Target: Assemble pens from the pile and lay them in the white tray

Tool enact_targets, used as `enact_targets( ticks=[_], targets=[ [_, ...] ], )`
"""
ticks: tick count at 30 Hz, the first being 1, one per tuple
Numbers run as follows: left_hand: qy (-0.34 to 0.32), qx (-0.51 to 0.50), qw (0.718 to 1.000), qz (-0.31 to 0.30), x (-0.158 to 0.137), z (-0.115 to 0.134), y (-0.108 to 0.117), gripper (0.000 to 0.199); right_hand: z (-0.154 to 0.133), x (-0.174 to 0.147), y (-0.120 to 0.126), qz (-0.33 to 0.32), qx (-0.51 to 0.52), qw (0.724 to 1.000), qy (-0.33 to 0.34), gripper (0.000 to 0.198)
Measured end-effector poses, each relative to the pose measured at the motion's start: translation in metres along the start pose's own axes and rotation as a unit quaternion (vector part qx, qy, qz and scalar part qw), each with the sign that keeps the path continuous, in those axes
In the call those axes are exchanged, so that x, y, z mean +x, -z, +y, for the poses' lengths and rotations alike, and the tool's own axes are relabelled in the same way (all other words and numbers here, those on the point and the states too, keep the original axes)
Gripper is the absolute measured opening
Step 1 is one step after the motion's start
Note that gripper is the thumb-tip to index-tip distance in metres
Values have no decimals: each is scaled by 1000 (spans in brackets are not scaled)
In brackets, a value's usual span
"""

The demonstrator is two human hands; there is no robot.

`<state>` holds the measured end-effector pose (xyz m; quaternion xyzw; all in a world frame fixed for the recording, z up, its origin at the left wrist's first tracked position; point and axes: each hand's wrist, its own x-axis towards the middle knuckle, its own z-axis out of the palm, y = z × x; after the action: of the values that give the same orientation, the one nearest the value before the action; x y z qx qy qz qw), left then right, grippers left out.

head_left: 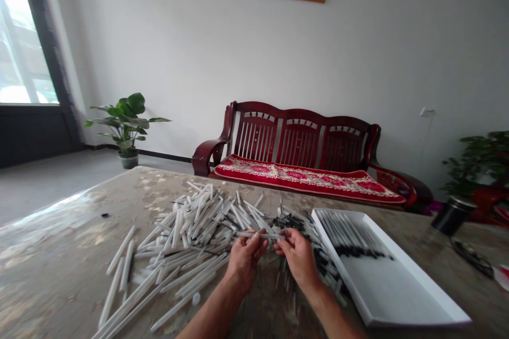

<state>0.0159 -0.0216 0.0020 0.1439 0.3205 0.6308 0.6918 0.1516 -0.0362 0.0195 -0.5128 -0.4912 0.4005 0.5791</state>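
My left hand (243,258) and my right hand (295,255) meet over the middle of the table. Between them they pinch a slim, whitish pen (272,236), held level. Its left end sticks out past my left fingers, while its right end is hidden in my right fingertips. Left of my hands lies a loose heap of white pen barrels (199,217). Behind and beside my right hand are many thin pieces with black parts (292,221). Further right stands a shallow white box (413,275) holding a row of pens (350,230), their black ends toward me.
The patterned table (59,270) carries a small black piece (104,215) at left and a black canister (453,215) with a cable (471,259) at right. Beyond its far edge are a dark red wooden bench (298,143) and a potted plant (129,122).
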Motion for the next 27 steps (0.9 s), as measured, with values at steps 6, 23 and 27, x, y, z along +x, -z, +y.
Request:
enact_targets(
  ticks=[6,23,27],
  targets=[
    [-80,51,994,-52,-8,-3,-1,38,-1,-6,2,4,85,992,-93,49],
    [22,40,992,-121,-17,-1,-5,32,-15,-18,-5,-29,187,979,-77,45],
    [36,71,995,-67,-15,5,-4,45,-28,6,31,39,119,992,-27,48]
  ],
)
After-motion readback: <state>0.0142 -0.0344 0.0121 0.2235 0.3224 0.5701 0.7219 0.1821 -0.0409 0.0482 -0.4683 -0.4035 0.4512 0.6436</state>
